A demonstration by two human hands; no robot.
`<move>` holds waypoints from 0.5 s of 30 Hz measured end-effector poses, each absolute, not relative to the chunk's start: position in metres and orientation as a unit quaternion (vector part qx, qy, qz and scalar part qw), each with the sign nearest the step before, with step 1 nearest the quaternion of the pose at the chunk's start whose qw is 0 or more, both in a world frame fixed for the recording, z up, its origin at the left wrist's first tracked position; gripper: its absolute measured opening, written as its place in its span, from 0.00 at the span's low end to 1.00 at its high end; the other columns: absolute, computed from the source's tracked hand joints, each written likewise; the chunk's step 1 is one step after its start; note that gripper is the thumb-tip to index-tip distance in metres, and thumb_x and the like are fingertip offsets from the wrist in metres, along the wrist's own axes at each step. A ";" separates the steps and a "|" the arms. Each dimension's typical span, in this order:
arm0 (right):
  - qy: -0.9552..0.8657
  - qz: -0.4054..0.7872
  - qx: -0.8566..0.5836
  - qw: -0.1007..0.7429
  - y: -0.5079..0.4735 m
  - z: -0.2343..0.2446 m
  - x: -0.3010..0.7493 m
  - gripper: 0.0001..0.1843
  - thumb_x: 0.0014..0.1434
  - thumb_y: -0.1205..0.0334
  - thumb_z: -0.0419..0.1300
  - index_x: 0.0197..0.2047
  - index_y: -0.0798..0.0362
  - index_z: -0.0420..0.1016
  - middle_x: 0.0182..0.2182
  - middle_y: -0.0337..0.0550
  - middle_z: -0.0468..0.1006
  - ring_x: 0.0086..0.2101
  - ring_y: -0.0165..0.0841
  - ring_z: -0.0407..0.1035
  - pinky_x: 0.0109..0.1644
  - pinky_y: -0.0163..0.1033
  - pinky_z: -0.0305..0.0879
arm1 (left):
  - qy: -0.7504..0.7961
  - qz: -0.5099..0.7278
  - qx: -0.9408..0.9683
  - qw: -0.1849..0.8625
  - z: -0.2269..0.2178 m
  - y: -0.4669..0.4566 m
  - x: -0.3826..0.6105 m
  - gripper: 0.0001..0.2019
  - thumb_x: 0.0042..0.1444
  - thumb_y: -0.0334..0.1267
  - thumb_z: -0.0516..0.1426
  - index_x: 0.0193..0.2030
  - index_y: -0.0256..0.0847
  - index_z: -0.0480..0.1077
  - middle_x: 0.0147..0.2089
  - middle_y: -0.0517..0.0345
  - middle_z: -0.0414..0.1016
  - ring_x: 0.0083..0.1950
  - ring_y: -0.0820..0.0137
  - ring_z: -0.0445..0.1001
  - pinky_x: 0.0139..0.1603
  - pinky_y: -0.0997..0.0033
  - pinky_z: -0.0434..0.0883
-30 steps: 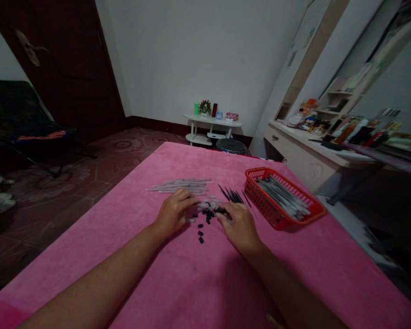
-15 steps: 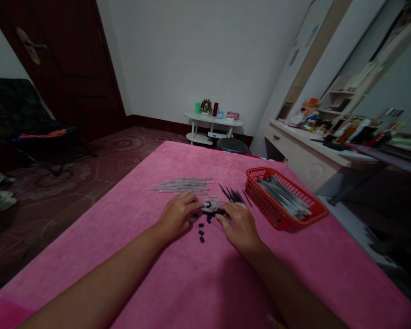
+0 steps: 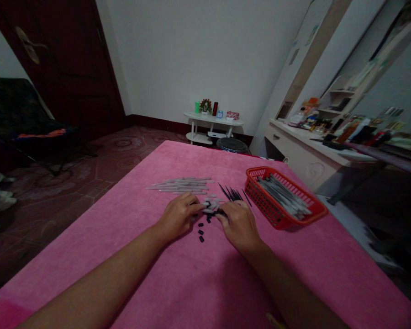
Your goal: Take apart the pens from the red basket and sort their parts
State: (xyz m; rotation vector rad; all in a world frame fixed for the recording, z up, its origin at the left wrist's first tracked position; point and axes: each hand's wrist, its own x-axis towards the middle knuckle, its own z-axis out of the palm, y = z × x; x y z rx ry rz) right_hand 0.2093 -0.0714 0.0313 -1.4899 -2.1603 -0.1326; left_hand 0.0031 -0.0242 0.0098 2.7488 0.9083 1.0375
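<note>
On the pink cloth, my left hand [image 3: 178, 214] and my right hand [image 3: 241, 225] face each other across a small pile of whitish and black pieces [image 3: 210, 204]. Thumb and fingers of each hand are drawn together at the edge of the pile; whatever they pinch is too small or hidden to make out. Several short black pieces [image 3: 201, 232] lie loose between my wrists. Beyond my left hand is a row of slim whitish pen-like tubes [image 3: 181, 185]. Thin black pointed sticks [image 3: 232, 193] are fanned out just past my right hand.
A red plastic basket [image 3: 277, 219] holding many grey pen-like sticks stands to the right on the pink-covered table [image 3: 130, 256]. Farther off are a small white shelf stand [image 3: 212, 119], a round black stool [image 3: 232, 145], a cluttered dresser [image 3: 311, 153] and a dark folding chair [image 3: 17, 114].
Both hands stay at the pile in nearly the same pose, with only a slight shift of the fingers. The tubes, sticks and basket have not moved.
</note>
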 end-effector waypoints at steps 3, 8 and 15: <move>-0.794 -0.050 -0.549 0.258 -0.071 0.031 0.210 0.05 0.55 0.69 0.63 0.36 0.52 0.75 0.35 0.43 0.80 0.37 0.38 0.70 0.47 0.43 0.58 | 0.291 0.338 0.894 0.033 0.009 -0.024 0.003 0.12 0.58 0.32 0.55 0.47 0.43 0.74 0.37 0.53 0.71 0.39 0.66 0.66 0.38 0.67 0.64; -0.795 -0.048 -0.548 0.255 -0.071 0.031 0.211 0.04 0.56 0.69 0.62 0.36 0.52 0.76 0.35 0.43 0.80 0.36 0.37 0.70 0.47 0.43 0.58 | 0.294 0.341 0.892 0.044 0.009 -0.023 0.003 0.13 0.57 0.30 0.55 0.47 0.43 0.74 0.37 0.53 0.71 0.39 0.66 0.67 0.38 0.67 0.65; -0.797 -0.041 -0.546 0.254 -0.072 0.032 0.210 0.04 0.56 0.69 0.61 0.36 0.52 0.75 0.34 0.43 0.80 0.36 0.37 0.70 0.48 0.43 0.59 | 0.293 0.344 0.891 0.047 0.010 -0.023 0.003 0.13 0.57 0.30 0.55 0.48 0.42 0.74 0.36 0.52 0.71 0.39 0.66 0.67 0.38 0.67 0.66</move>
